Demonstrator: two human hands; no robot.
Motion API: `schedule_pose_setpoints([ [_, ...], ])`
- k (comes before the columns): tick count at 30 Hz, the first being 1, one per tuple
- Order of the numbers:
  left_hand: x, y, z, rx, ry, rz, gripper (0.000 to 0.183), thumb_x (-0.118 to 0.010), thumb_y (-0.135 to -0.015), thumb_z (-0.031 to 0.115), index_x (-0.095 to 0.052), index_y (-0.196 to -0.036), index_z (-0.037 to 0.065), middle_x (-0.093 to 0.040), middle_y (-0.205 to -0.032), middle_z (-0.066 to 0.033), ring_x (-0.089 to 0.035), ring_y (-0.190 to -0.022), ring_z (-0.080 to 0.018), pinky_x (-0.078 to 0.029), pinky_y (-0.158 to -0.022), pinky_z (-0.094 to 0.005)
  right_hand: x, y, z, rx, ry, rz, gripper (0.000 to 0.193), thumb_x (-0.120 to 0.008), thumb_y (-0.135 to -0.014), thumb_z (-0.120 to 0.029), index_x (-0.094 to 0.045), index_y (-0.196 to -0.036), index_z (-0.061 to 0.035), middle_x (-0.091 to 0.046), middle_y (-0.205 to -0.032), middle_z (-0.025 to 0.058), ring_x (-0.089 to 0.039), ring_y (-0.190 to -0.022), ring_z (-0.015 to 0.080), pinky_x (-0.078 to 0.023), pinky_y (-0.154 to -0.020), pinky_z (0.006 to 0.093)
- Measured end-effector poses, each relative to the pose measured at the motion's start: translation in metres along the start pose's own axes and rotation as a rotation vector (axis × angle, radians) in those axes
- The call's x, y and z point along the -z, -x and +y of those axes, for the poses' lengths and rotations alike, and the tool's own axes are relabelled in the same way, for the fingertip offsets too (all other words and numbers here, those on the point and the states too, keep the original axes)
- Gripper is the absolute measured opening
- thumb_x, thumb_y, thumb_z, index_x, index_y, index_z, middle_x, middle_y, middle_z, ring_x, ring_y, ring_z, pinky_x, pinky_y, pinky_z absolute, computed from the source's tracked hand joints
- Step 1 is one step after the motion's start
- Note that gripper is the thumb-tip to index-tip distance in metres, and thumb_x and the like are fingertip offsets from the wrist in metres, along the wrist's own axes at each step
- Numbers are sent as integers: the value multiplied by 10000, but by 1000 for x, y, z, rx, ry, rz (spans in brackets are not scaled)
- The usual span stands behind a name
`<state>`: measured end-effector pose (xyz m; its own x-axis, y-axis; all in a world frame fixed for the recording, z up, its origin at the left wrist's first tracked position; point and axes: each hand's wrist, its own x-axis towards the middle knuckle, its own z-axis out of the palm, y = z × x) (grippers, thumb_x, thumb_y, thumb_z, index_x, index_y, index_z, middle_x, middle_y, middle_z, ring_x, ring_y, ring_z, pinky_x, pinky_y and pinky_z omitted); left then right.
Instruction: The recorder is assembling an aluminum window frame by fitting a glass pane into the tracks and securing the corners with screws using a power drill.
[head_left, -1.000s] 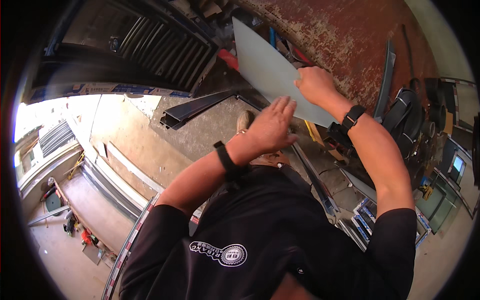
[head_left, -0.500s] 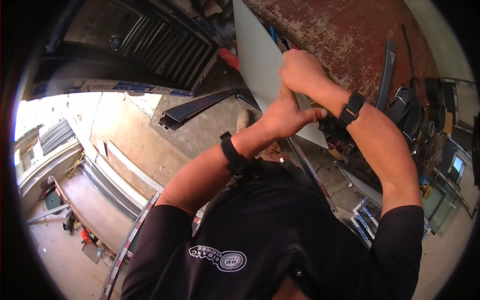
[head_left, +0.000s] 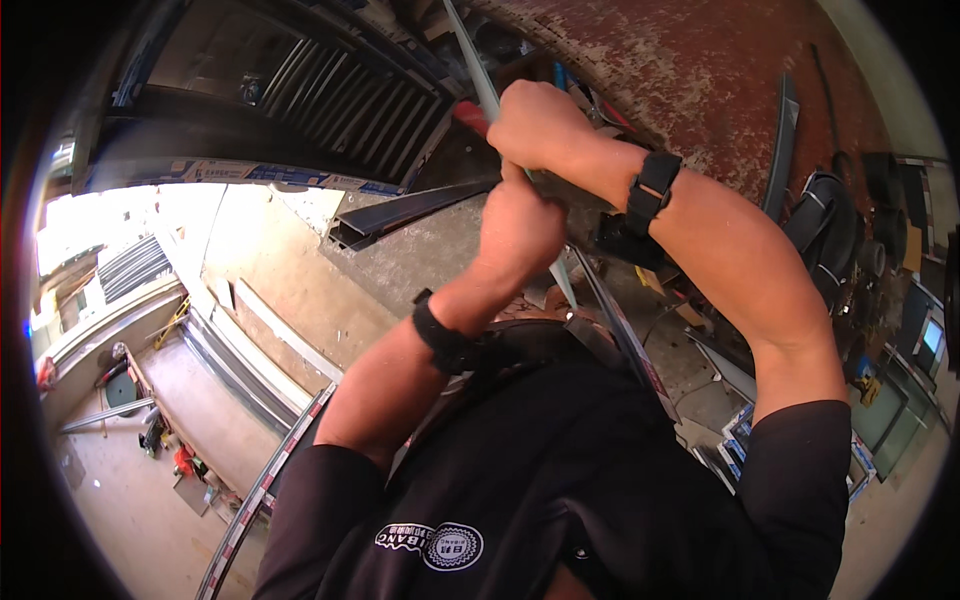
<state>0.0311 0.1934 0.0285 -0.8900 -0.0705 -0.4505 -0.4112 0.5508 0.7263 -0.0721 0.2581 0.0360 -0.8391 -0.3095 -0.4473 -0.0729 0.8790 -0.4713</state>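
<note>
Both arms raised, elbows bent. Right hand [head_left: 540, 122] grip clamped on thin pale sheet [head_left: 487, 92], seen edge-on, held up before rusty red wall [head_left: 700, 70]. Left hand [head_left: 520, 225] fisted just below, grip closed on sheet's lower edge. Sheet flat, smooth, rigid.

head cam – looks down, close – over hands [head_left: 525, 180] and torso

Thin grey panel [head_left: 478, 70], edge-on, gripped upright.

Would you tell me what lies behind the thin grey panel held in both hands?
Behind the grey panel, a rusty red wall and dark slatted shutter show; both hands hide its middle.
</note>
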Motion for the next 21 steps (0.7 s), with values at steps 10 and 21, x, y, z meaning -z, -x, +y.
schedule_pose_setpoints([
  [10, 67, 12, -11, -102, -45, -53, 400, -544, -729, 37, -539, -1122, -41, -657, -903, -179, -654, -834, -272, -492, -774, -363, 13, 4, -29, 67, -128, -32, 352, -653, -721, -310, -689, -721, 40, -668, -675, 182, -677, -676, 321, -528, -674, 391],
  [21, 121, 25, -2, -72, 39, -333, 546, -500, -708, -41, -525, -1253, -46, -640, -954, -82, -598, -868, -122, -486, -798, -269, 25, 26, 13, 538, -69, 354, 501, -706, -790, -444, -659, -973, 21, -697, -881, 178, -695, -828, 300, -547, -764, 381],
])
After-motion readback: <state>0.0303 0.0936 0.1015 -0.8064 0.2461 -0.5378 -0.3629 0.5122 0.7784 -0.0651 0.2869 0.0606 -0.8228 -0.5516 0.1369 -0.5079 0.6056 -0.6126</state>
